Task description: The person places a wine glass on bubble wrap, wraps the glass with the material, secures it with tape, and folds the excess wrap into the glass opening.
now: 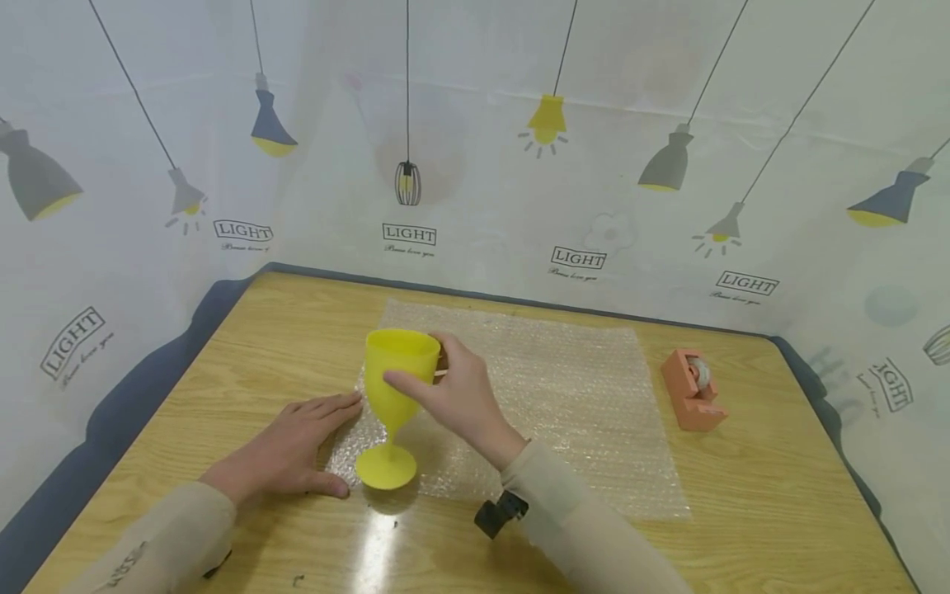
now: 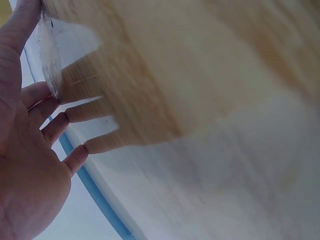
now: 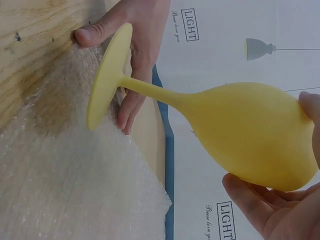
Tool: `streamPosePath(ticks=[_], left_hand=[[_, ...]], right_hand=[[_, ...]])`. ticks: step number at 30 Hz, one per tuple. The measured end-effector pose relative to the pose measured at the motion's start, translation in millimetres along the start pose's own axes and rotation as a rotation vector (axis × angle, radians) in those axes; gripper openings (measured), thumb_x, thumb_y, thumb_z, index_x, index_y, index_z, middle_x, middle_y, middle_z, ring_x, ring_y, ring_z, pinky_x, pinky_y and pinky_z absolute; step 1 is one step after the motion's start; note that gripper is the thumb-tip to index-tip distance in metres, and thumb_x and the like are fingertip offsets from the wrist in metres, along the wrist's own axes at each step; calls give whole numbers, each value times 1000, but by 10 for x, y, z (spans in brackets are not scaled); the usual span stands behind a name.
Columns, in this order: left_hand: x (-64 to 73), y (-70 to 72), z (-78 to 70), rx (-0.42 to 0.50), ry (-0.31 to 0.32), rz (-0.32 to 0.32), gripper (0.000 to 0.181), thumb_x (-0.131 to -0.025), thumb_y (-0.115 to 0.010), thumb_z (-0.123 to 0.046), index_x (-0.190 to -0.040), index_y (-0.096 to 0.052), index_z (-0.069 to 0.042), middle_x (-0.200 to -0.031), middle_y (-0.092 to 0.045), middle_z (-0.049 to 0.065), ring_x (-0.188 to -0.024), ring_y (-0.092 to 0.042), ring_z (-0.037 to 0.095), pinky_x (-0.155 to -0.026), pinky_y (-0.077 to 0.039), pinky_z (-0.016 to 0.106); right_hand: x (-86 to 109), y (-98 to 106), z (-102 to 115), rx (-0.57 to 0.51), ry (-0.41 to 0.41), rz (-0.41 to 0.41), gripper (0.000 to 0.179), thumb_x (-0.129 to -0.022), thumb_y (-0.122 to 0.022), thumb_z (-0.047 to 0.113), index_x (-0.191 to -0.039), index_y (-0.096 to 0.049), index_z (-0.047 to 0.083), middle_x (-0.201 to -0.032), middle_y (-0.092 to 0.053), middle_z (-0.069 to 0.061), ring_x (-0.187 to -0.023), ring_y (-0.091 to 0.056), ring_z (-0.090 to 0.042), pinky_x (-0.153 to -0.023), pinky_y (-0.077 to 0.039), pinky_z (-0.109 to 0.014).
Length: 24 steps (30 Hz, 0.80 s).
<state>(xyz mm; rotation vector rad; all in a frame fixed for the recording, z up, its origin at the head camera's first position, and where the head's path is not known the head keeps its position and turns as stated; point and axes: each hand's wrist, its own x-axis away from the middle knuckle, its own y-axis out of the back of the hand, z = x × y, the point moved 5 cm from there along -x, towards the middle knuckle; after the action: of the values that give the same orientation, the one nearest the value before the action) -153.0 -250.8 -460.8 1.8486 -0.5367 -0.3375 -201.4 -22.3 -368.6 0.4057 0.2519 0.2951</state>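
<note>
My right hand grips a yellow goblet by its bowl, thumb on the near side and fingers round the far side. The goblet stands nearly upright; in the right wrist view its round foot shows a gap above the sheet below. A sheet of bubble wrap lies flat on the wooden table. At its left edge my left hand rests with fingers extended and thumb spread, fingertips and thumb at the edge. The left wrist view shows those fingers straight, touching the glossy tabletop.
An orange tape dispenser with a roll of clear tape stands to the right of the bubble wrap. The wooden table ends at a wall covering printed with lamps. A black strap device sits at the right wrist.
</note>
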Motion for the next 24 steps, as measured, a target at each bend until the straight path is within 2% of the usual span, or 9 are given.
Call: streamPosePath(ticks=[5,15,20,24], left_hand=[[-4,-11,14,-1,-1,1,120,-72,-65,-85,-156,-41,-2,-164,-37,16,-147,-39,42,-114,-33,70],[-6,-17,15,-3,7,25,120,-73,-65,-84,-157,-40,-3,-165,-35,16,-148,-37,42,-114,-33,70],[-8,-20,19,-6,1,18,119,-73,-66,-83,-157,-40,-3,-165,-35,16,-148,-37,42,-113,-33,70],[-4,-13,19,-12,0,23,120,-73,-65,-84,-157,-40,-2,-165,-35,16,-148,-37,42,-113,-34,70]], right_hand=[[-72,-8,1,18,-73,-20,64,-87,-81,47,-130,-62,3,-99,-70,-5,-82,-66,-17,-64,-58,-27],[-197,-65,-44,53,-232,-13,63,-85,-78,58,-113,-66,3,-91,-68,-5,-76,-62,-19,-64,-55,-30],[-257,-95,-66,105,-305,-8,62,-83,-77,63,-104,-64,6,-86,-65,-5,-72,-59,-18,-59,-51,-28],[-324,-116,-64,171,-337,14,58,-83,-76,64,-89,-61,8,-77,-61,-3,-63,-52,-15,-53,-45,-25]])
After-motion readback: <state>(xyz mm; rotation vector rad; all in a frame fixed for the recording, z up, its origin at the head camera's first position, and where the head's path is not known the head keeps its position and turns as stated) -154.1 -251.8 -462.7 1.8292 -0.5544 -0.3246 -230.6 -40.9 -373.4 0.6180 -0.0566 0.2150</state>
